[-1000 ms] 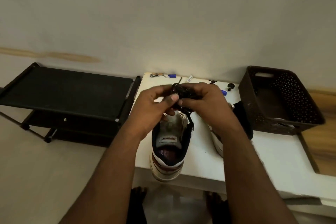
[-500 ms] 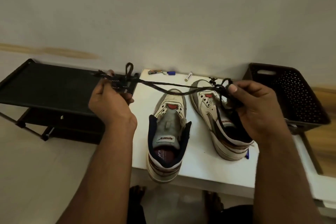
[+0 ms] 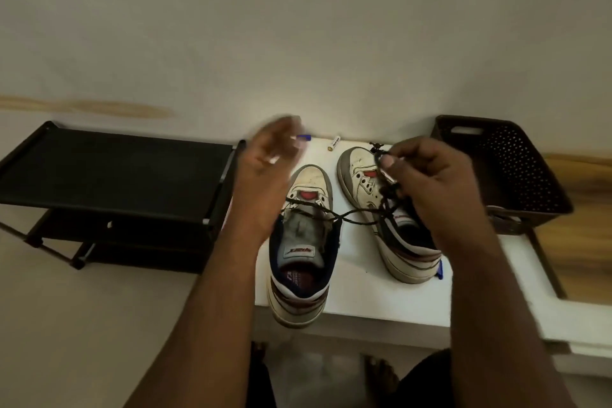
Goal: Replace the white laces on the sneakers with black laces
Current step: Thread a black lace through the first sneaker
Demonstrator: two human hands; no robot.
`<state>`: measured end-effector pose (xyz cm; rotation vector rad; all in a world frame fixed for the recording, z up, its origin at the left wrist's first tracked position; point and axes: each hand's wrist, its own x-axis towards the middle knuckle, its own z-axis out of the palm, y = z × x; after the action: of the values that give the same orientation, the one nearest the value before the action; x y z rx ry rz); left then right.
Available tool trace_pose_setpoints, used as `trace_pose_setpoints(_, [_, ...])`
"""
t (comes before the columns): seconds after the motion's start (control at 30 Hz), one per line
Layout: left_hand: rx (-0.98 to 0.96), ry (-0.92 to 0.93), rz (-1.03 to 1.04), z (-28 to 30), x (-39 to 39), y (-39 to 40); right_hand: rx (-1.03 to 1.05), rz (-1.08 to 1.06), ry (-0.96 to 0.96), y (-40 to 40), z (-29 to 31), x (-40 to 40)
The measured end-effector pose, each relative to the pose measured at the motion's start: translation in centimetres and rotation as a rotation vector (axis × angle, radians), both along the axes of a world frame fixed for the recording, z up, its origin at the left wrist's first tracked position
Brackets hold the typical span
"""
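Two worn white sneakers stand on a white table (image 3: 364,291), toes toward the wall, with no laces in their eyelets. The left sneaker (image 3: 303,242) is near the front edge, the right sneaker (image 3: 390,212) beside it. My right hand (image 3: 427,185) pinches a bunched black lace (image 3: 387,190) above the right sneaker. A strand of it (image 3: 318,214) drapes across the left sneaker's tongue. My left hand (image 3: 268,172) hovers above the left sneaker's toe, blurred, fingers spread and holding nothing.
A black two-tier shoe rack (image 3: 116,182) stands left of the table. A dark perforated basket (image 3: 500,172) sits at the table's right end. Small items, a blue cap (image 3: 304,137) and a small tube (image 3: 334,143), lie by the wall. My bare feet show below the table edge.
My left hand let go of the lace end and moved right, over the left sneaker. The lace, stretched between both hands before, now sags across that sneaker. My right hand stays over the right sneaker.
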<state>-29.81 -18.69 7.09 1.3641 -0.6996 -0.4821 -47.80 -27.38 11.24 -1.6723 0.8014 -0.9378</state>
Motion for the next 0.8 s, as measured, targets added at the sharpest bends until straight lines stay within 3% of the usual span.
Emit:
trace_pose_setpoints(0.07, [0.168,-0.043,-0.419,0.5,-2.1,-0.5,0.015,0.054,0.008,0.1,-0.3,1.0])
trace_pose_setpoints(0.1, [0.240,-0.091,-0.487,0.2,-2.8,-0.9,0.026,0.072,0.005,0.1,-0.5,1.2])
trace_pose_setpoints(0.23, [0.169,-0.055,-0.451,0.1,-3.5,-1.5,0.048,0.120,0.047,-0.3,-1.2,1.3])
trace_pose_setpoints(0.37, [0.068,0.265,-0.392,1.0,-1.6,-1.2,0.098,0.134,0.049,-0.9,-1.3,0.4])
trace_pose_setpoints(0.47, [-0.018,0.503,-0.289,1.2,-0.5,-1.0,0.290,0.151,-0.159,-1.2,-1.4,0.5])
trace_pose_setpoints(0.7, [0.011,0.638,0.314,0.2,3.3,-1.2,0.548,-0.061,-0.505,-3.2,-2.2,0.3])
trace_pose_setpoints(0.8, [0.053,0.575,0.458,0.0,3.8,-1.2,0.564,-0.193,-0.634,-4.0,-2.7,0.0])
